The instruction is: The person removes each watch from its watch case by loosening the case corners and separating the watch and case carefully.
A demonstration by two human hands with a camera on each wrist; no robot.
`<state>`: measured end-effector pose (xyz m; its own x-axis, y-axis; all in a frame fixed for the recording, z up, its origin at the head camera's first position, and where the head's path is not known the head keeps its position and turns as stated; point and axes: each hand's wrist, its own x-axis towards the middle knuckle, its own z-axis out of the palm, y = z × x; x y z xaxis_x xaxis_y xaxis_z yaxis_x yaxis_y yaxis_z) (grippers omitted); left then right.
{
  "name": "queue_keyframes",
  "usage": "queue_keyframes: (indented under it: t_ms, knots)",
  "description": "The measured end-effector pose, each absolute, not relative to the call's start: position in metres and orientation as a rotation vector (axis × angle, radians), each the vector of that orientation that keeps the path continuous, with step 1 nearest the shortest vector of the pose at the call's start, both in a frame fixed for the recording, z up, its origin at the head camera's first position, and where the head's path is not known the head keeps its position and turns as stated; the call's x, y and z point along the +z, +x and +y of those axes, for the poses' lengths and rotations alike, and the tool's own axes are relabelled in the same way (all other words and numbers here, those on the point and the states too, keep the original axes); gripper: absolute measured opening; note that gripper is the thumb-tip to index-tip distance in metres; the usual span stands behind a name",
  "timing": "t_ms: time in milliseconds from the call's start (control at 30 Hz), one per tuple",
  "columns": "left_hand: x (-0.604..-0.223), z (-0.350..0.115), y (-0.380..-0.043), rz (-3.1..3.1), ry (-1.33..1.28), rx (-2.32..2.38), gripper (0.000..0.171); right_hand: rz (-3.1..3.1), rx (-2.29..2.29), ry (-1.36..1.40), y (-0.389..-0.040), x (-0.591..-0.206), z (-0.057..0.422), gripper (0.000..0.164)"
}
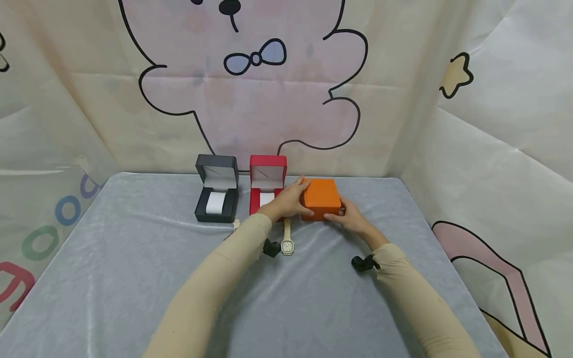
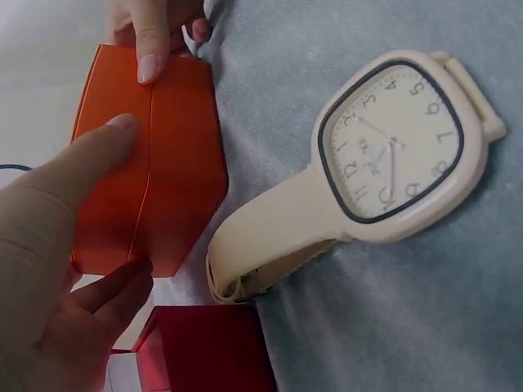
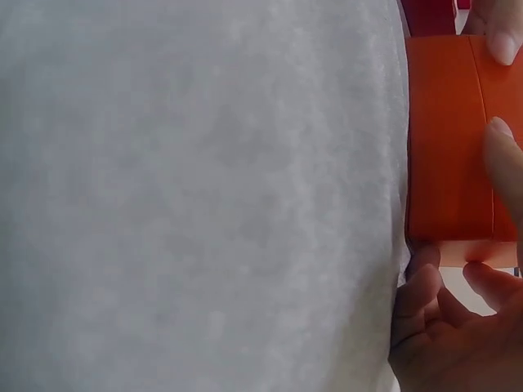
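Observation:
A closed orange box (image 1: 320, 196) stands on the table, a seam running across its front. My left hand (image 1: 290, 200) grips its left side, the thumb lying on the front face in the left wrist view. From the right, my right hand (image 1: 353, 218) holds the other side, with its thumb also on the front and its fingers along the side in the right wrist view. Just in front of the box lies a cream watch (image 2: 396, 147) with a squarish dial. Beside my left hand is an open red watch box (image 1: 268, 166), partly hidden, with a white cushion inside.
An open black watch box (image 1: 217, 211) with a white cushion stands left of the red one. Part of another pale watch (image 1: 236, 223) shows beside my left sleeve. Grey cloth (image 1: 134, 268) covers the table, and a printed curtain (image 1: 268, 114) hangs behind it.

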<state>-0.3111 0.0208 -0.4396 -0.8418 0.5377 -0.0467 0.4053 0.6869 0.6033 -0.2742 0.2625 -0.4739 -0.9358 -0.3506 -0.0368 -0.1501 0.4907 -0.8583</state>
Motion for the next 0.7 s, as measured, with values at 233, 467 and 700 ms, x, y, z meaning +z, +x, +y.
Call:
queue_keyframes:
  t_ms: [233,467,700]
  knots:
    - [-0.4393,0.0214,-0.3127,2.711,0.763,0.875,0.102,2.513,-1.449,-0.425,-0.2773,-0.4766,0.2637,0.072]
    - [-0.4335,0.0201,-0.3184,2.68,0.741,0.965,0.099,2.575,-1.387,-0.477,-0.2814,-0.4772,0.2652,0.066]
    - [-0.4335,0.0212,-0.3208,2.634,0.663,1.055,0.097,2.585,-1.312,-0.401,-0.2827,-0.4745,0.2693,0.067]
